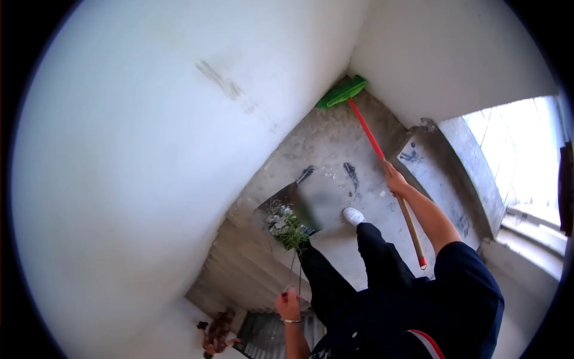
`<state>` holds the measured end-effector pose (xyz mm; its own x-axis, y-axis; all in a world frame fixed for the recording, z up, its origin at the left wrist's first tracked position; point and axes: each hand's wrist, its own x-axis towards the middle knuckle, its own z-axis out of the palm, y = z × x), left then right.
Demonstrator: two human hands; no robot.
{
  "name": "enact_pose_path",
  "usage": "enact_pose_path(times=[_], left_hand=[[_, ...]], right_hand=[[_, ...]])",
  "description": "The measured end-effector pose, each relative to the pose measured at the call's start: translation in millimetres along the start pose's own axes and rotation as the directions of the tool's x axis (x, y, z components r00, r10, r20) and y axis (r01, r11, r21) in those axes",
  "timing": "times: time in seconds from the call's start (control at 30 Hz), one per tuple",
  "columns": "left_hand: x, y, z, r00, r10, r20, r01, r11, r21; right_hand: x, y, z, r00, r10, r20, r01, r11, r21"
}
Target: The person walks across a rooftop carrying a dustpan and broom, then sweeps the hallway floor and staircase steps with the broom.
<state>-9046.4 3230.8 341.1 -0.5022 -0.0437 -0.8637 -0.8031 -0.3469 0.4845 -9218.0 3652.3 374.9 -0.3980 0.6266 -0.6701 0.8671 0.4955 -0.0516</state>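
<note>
My right hand [395,180] is wrapped round the handle of a broom, whose green head [344,93] rests on the floor in the corner between two walls. The handle is red near the head and wooden lower down. My left hand [288,304] grips the thin handle [292,272] of a dustpan, low in the view. Grass and pale debris [286,225] lie in the dark dustpan [287,196], beside my feet.
Stairs [239,263] descend at the lower left, with another person [219,334] farther down. A concrete ledge [439,167] runs along the right under a bright opening [508,149]. A white wall [131,149] fills the left.
</note>
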Motion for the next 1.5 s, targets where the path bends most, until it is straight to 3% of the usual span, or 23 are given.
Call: enact_pose_path(times=[0.1, 0.17, 0.3, 0.4, 0.5, 0.63, 0.67, 0.7, 0.77, 0.83, 0.93, 1.0, 1.03, 1.07, 1.1, 1.17, 1.2, 1.23, 1.4, 1.5], left_hand=[[28, 46, 8, 0.990, -0.052, 0.131, 0.042, 0.996, 0.082], [54, 66, 7, 0.973, -0.061, 0.220, 0.031, 0.990, 0.141], [67, 92, 6, 0.941, -0.017, 0.339, -0.069, 0.968, 0.240], [76, 113, 6, 0.909, 0.083, 0.408, -0.261, 0.878, 0.402], [72, 120, 10, 0.853, 0.096, 0.514, -0.376, 0.796, 0.475], [45, 116, 16, 0.819, 0.121, 0.561, -0.486, 0.667, 0.565], [39, 116, 16, 0.801, 0.143, 0.581, -0.535, 0.605, 0.589], [34, 115, 16, 0.784, 0.138, 0.605, -0.562, 0.572, 0.597], [17, 107, 11, 0.831, 0.060, 0.553, -0.442, 0.675, 0.590], [13, 94, -7, 0.812, 0.086, 0.577, -0.486, 0.645, 0.589], [19, 84, -16, 0.816, 0.076, 0.573, -0.426, 0.749, 0.507], [22, 98, -10, 0.809, 0.016, 0.587, -0.398, 0.750, 0.528], [17, 102, -10, 0.812, 0.016, 0.584, -0.405, 0.737, 0.542], [9, 109, -8, 0.797, 0.004, 0.604, -0.435, 0.698, 0.569], [-4, 113, -5, 0.793, 0.003, 0.610, -0.445, 0.686, 0.576], [-23, 128, 3, 0.779, -0.020, 0.627, -0.449, 0.680, 0.580], [-31, 133, 7, 0.765, -0.022, 0.643, -0.472, 0.661, 0.584], [-43, 152, 33, 0.762, -0.076, 0.644, -0.458, 0.640, 0.617], [-87, 163, 49, 0.737, -0.088, 0.670, -0.525, 0.549, 0.650], [-164, 169, 78, 0.761, -0.128, 0.636, -0.494, 0.520, 0.696]], right_hand=[[-13, -13, 12, 0.998, 0.012, -0.069, -0.019, 0.994, -0.104], [-47, 15, 18, 0.992, 0.128, -0.003, -0.127, 0.986, -0.108], [-157, 48, 24, 0.952, 0.278, 0.125, -0.291, 0.952, 0.096], [-214, 40, 29, 0.947, 0.287, 0.143, -0.316, 0.911, 0.267], [-237, 48, 32, 0.958, 0.272, 0.093, -0.286, 0.859, 0.425], [-166, 76, 15, 0.969, 0.119, -0.217, -0.037, 0.937, 0.348], [-140, 77, 3, 0.961, 0.107, -0.254, -0.034, 0.960, 0.278], [-136, 52, -25, 0.967, 0.222, -0.125, -0.173, 0.931, 0.321], [-113, 62, -22, 0.965, 0.147, -0.218, -0.120, 0.984, 0.131], [-120, 85, 9, 0.966, 0.127, -0.225, -0.100, 0.987, 0.124], [-166, 129, 62, 0.967, 0.131, -0.220, -0.088, 0.977, 0.192], [-219, 146, 85, 0.970, 0.145, -0.197, -0.114, 0.980, 0.162], [-244, 162, 102, 0.975, 0.078, -0.206, -0.044, 0.985, 0.167], [-279, 157, 99, 0.985, 0.157, -0.066, -0.136, 0.959, 0.248], [-300, 168, 103, 0.985, 0.161, -0.065, -0.138, 0.954, 0.266], [-342, 194, 114, 0.985, 0.007, -0.174, 0.052, 0.942, 0.332], [-364, 198, 109, 0.982, 0.020, -0.187, 0.050, 0.932, 0.359], [-393, 190, 69, 0.985, 0.095, -0.146, -0.027, 0.911, 0.412], [-486, 224, 63, 0.922, 0.272, -0.276, -0.043, 0.780, 0.624], [-524, 272, -14, 0.852, 0.512, -0.104, -0.180, 0.474, 0.862]])
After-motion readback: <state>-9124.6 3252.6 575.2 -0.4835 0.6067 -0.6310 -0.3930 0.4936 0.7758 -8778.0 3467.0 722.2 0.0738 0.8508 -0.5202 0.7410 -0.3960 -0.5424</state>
